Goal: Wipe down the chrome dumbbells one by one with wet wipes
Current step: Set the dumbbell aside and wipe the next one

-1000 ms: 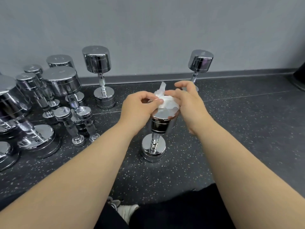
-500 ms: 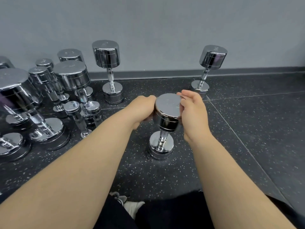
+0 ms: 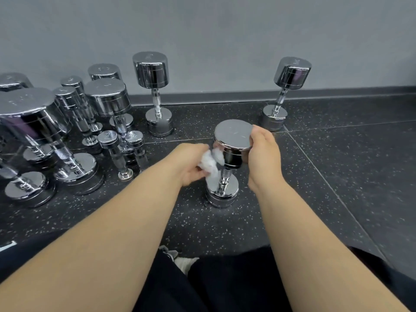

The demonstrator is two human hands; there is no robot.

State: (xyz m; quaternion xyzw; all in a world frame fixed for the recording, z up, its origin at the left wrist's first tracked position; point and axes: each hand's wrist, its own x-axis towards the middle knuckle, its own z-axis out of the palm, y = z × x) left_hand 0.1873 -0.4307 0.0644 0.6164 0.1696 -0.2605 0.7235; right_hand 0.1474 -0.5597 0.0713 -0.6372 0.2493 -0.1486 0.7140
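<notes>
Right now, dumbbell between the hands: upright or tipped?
Upright: the chrome dumbbell stands on its lower head on the speckled black floor, right hand gripping the top head.

Clustered dumbbells [image 3: 105, 97] block the floor [image 3: 337, 176] at left. One upright dumbbell [image 3: 151, 69] stands far centre, a second dumbbell [image 3: 291, 74] far right. Floor between them is open.

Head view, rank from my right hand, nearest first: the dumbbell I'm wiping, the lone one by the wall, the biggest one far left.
1. Dumbbell being wiped, gripped by the right hand.
2. Lone dumbbell, behind it, to the right.
3. Biggest dumbbell, far left.
</notes>
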